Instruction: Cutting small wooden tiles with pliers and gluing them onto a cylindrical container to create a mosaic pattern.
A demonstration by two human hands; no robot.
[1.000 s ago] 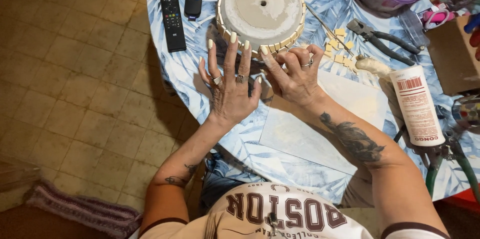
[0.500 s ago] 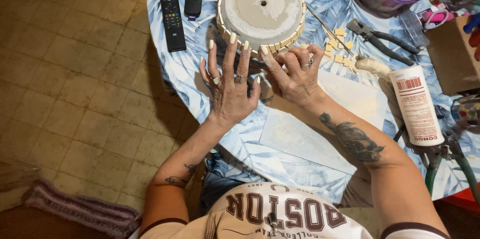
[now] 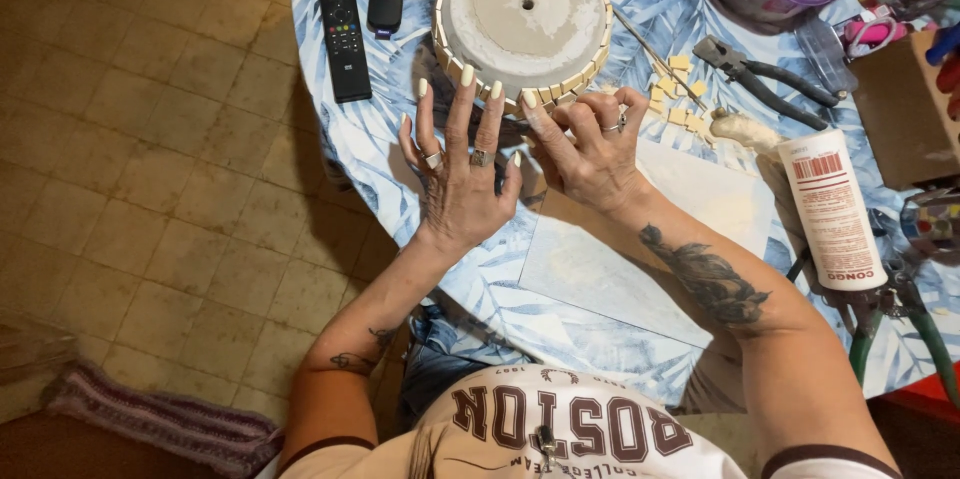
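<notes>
Left hand (image 3: pixel 462 174) spread flat, right hand (image 3: pixel 585 144) pinching a small tile against the upturned pot (image 3: pixel 522 19) just beyond both hands. Best pressed squarely, flush with neighbouring tiles; loose tiles (image 3: pixel 675 89) lying just right.

One package is seen: a white cylindrical bottle (image 3: pixel 832 209) lying on its side at the right of the table, near the edge, well apart from both hands. Its label is printed in red, with a red barcode block at the upper end and red lettering at the lower end. It lies just beside green-handled pliers (image 3: pixel 872 324). No signs or screens are seen.
</notes>
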